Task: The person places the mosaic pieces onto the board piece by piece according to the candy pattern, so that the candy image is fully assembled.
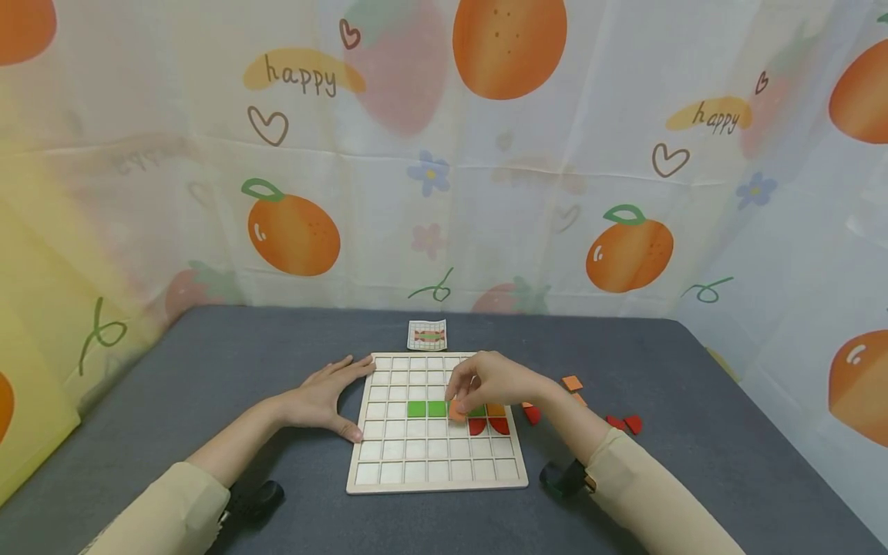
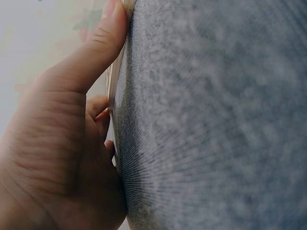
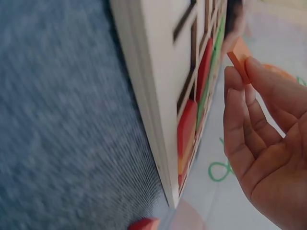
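Note:
A wooden grid board [image 1: 437, 487] lies on the dark grey table. My left hand [image 1: 315, 397] rests along its left side, fingers spread, with fingertips at the upper left corner and thumb lower down the edge. Above the middle of the grid, my right hand [image 1: 496, 381] pinches an orange square tile [image 3: 239, 60] between thumb and fingertips; the right wrist view shows it tilted and above the board. Green square tiles [image 1: 416, 409] sit in the middle row, partly hidden by the right hand. An orange tile [image 1: 496, 410] ends that row at right, and red rounded pieces [image 1: 476, 426] lie below.
Behind the board lies a small pattern card [image 1: 427, 335]. Loose orange tiles [image 1: 572, 383] and red pieces [image 1: 633, 425] are scattered right of the board, some near or under the right forearm. A printed fabric curtain [image 1: 430, 223] stands behind the table.

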### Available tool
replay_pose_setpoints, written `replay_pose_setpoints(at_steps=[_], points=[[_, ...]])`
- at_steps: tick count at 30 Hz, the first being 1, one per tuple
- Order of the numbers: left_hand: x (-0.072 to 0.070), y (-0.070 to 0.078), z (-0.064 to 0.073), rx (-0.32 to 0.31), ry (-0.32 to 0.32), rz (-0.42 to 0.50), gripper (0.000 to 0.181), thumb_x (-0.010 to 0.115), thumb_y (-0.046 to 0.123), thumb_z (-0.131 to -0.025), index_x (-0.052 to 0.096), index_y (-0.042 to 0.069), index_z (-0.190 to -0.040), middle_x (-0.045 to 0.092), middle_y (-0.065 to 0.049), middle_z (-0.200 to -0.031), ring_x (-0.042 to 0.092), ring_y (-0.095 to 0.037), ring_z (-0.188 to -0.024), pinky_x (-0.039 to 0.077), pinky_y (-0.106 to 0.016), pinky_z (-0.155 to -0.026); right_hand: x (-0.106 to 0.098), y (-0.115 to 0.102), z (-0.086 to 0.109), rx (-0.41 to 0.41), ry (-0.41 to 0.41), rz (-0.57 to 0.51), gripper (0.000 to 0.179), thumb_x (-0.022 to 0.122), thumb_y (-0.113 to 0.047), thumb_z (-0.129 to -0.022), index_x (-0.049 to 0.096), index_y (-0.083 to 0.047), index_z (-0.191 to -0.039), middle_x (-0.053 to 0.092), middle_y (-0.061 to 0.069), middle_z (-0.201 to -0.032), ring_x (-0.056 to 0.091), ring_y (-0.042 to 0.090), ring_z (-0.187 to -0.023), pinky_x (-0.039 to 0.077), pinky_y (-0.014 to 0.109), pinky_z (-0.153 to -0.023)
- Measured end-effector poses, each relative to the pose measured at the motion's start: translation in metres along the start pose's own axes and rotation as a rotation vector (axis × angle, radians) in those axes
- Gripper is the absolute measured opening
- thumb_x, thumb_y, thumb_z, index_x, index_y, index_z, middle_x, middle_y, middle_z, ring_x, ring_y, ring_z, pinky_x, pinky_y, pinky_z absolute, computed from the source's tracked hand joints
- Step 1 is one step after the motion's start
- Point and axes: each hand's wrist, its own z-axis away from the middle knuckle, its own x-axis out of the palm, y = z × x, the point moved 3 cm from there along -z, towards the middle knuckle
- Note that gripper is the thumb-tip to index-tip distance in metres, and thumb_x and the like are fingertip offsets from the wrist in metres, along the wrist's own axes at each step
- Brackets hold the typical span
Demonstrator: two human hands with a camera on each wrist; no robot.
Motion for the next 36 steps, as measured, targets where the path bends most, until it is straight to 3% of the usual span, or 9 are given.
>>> replay_pose_setpoints(at_steps=[4,11,27,36], points=[[0.0,0.001,0.001,-0.001,0.001,0.001,0.113,0.085,0.053,-0.068,0.029,0.009,-0.156,0.018,-0.013,-0.167,0.009,-0.05,-0.152,0.01,-0.075,-0.115,0.007,-0.002,-0.002,-0.013,-0.035,-0.01,0.013,0.074,-0.006,-0.087,0.074,-0.011,-0.099,0.073,0.009,-0.087,0.068,0.024,-0.078,0.057,0.036,-0.074],[0.0,0.001,0.001,-0.001,0.002,0.002,0.113,0.085,0.052,-0.068,0.029,0.009,-0.156,0.019,-0.013,-0.167,0.01,-0.05,-0.152,0.011,-0.075,-0.114,0.012,0.003,-0.003,-0.01,-0.056,-0.003,0.013,0.075,-0.006,-0.085,0.073,-0.01,-0.097,0.073,0.01,-0.085,0.068,0.014,-0.075,0.057,0.031,-0.071],[0.004,-0.005,-0.002,-0.012,0.008,-0.003,0.114,0.084,0.054,-0.068,0.029,0.009,-0.156,0.019,-0.012,-0.167,0.009,-0.048,-0.153,0.01,-0.074,-0.116,0.015,0.002,-0.004,0.016,-0.003,0.105,0.012,0.077,-0.004,-0.082,0.076,-0.015,-0.087,0.074,0.0,-0.08,0.067,0.008,-0.072,0.056,0.025,-0.067],[0.004,-0.007,-0.003,-0.018,0.009,-0.007,0.114,0.084,0.055,-0.067,0.029,0.01,-0.156,0.019,-0.011,-0.167,0.009,-0.047,-0.153,0.01,-0.073,-0.116,0.017,0.0,-0.005,-0.019,0.003,0.151,0.011,0.078,-0.005,-0.082,0.076,-0.015,-0.086,0.073,-0.002,-0.077,0.065,0.007,-0.069,0.054,0.022,-0.064]])
